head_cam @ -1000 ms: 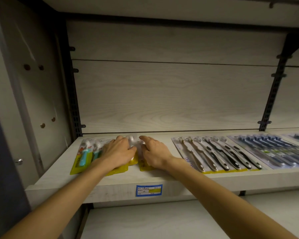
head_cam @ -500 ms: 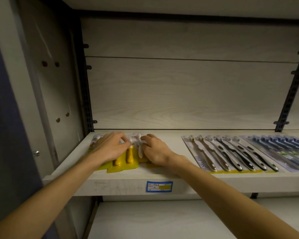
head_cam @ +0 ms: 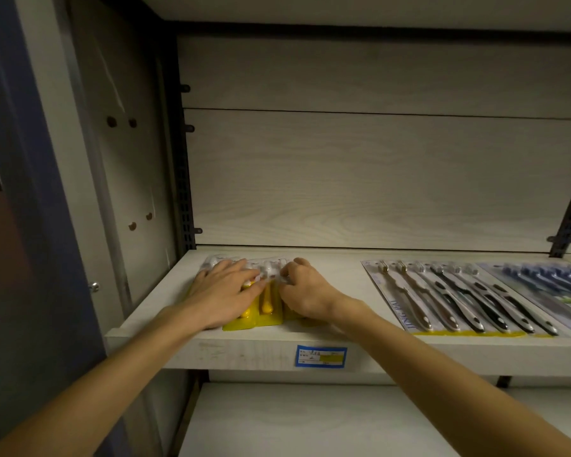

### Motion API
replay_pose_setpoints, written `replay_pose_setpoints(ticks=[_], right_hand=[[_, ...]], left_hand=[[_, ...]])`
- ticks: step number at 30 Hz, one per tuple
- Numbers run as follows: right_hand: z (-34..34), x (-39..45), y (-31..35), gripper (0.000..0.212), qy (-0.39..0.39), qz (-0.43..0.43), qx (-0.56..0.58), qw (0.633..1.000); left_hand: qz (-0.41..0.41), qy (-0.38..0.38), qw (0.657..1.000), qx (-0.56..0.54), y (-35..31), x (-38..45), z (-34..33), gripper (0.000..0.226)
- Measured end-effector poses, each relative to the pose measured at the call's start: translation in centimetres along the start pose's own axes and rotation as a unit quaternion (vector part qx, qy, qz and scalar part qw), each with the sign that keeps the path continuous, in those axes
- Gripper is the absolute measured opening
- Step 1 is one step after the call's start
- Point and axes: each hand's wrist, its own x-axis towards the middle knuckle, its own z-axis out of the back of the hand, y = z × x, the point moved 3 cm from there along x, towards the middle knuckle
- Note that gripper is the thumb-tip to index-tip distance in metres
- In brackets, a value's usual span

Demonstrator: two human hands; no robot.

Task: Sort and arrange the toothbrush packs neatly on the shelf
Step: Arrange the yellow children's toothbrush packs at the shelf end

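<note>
A yellow toothbrush pack (head_cam: 267, 311) lies at the left end of the pale wooden shelf (head_cam: 337, 285). My left hand (head_cam: 223, 295) lies flat on top of it with straight fingers, covering most of it. My right hand (head_cam: 305, 291) sits at the pack's right edge with its fingers curled onto the clear blister. Another yellow pack edge shows under my right hand. A wide pack of grey and black toothbrushes (head_cam: 455, 298) lies to the right, and a blue pack (head_cam: 551, 285) lies beyond it.
The shelf's left side wall (head_cam: 136, 192) stands close to the yellow pack. A blue and yellow price label (head_cam: 321, 356) is stuck on the shelf's front edge. A lower shelf (head_cam: 310, 423) runs beneath. Bare shelf lies between my right hand and the grey pack.
Both hands have slid the yellow packs left toward the side wall, and the packs are now stacked closer together. The view has shifted left.
</note>
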Motion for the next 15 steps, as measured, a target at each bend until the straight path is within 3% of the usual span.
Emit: replay_pose_setpoints(ticks=[6,11,15], right_hand=[[0.7,-2.1,-0.2,0.033,-0.004,0.01,0.03,0.999],[0.6,-3.9,0.1,0.033,-0.002,0.018,-0.011,1.0],[1.3,-5.0,0.3,0.03,-0.016,0.011,-0.034,0.999]], left_hand=[[-0.057,0.024,0.998,0.005,-0.6,-1.1,0.6,0.055],[-0.048,0.065,0.996,0.039,-1.3,-2.6,0.8,0.064],[-0.063,0.095,0.988,-0.102,-0.1,-2.9,2.3,0.076]])
